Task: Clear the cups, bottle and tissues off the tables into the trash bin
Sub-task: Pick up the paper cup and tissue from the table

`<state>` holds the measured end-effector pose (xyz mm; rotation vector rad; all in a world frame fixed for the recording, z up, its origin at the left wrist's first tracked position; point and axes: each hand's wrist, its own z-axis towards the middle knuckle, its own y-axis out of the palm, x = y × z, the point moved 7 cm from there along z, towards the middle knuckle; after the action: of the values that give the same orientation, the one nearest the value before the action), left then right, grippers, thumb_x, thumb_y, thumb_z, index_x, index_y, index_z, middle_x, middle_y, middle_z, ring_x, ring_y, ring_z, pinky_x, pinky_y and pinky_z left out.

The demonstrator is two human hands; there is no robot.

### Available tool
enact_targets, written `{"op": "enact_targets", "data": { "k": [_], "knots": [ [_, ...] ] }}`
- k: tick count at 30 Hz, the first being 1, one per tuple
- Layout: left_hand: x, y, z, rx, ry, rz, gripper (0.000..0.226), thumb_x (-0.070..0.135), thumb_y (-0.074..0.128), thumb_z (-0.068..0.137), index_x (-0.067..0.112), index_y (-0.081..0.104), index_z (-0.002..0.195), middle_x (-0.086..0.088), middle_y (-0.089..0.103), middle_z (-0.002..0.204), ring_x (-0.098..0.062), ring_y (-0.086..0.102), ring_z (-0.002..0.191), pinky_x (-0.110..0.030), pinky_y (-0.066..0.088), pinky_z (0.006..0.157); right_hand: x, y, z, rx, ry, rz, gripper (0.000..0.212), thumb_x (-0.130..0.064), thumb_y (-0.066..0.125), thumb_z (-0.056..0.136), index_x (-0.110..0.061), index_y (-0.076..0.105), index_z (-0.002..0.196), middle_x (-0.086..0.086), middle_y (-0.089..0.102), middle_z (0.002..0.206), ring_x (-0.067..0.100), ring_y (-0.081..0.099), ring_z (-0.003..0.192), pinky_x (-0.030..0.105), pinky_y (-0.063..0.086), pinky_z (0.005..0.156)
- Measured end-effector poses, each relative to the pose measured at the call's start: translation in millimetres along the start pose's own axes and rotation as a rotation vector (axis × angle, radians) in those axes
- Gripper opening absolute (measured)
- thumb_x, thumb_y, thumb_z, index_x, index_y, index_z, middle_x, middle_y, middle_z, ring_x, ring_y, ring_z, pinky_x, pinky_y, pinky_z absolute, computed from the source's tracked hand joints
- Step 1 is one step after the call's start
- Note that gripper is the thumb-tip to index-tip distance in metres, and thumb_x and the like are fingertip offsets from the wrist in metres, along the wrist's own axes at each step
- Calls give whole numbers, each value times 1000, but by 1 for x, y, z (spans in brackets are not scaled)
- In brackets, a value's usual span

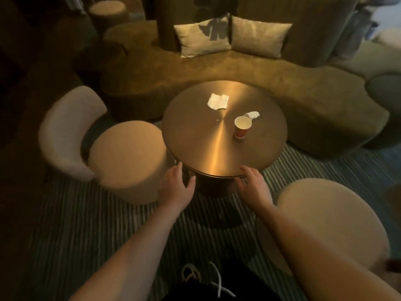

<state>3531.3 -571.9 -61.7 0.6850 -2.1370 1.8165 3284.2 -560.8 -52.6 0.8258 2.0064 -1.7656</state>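
A round brass-coloured table [195, 135] stands in front of me. On it a red paper cup [242, 127] stands upright right of centre, empty inside as far as I can see. A crumpled white tissue [252, 115] lies just behind the cup. A flat white tissue [218, 101] lies toward the table's far side. My left hand [178, 185] hovers near the table's front-left edge, fingers relaxed and holding nothing. My right hand [252, 183] is at the front-right edge, fingers loosely spread, empty. No bottle or trash bin is in view.
A curved olive sofa [303, 98] with two cushions [232, 35] wraps behind the table. A beige chair with a round seat [128, 157] stands at the left, a beige pouf [329, 220] at the lower right. Striped carpet [86, 224] covers the floor.
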Motion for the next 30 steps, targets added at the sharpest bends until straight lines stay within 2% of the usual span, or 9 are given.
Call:
{"op": "enact_targets", "data": {
  "k": [8,18,23,26,30],
  "knots": [
    [24,19,86,-112,148,45,69,54,42,92,17,28,149,-6,36,151,-23,33,137,-41,30,109,17,-10,46,80,152,-4,48,-32,51,94,-20,40,139,2,44,141,18,44,125,38,39,105],
    [88,27,258,-168,246,149,68,55,44,93,23,24,150,-3,29,155,-22,26,142,-46,29,113,53,-47,204,255,344,39,50,-32,54,93,-21,40,139,3,43,142,19,42,128,39,38,104],
    [133,46,330,-248,328,222,70,54,43,94,20,22,151,-5,24,157,-22,20,144,-43,23,116,61,-54,256,233,383,65,51,-36,53,93,-23,38,140,2,41,144,19,41,130,40,38,105],
    [149,65,367,-297,368,267,71,53,43,94,16,22,151,-7,24,157,-24,20,144,-44,22,116,57,-38,273,171,363,91,62,-44,57,88,-24,34,142,0,38,146,18,38,132,43,38,106],
    [154,99,414,-329,376,354,75,52,51,90,15,24,149,-10,22,156,-30,23,142,-46,27,113,50,-5,293,70,332,79,90,-60,64,75,-29,18,147,-4,25,153,17,27,138,43,30,111]
  ]
}}
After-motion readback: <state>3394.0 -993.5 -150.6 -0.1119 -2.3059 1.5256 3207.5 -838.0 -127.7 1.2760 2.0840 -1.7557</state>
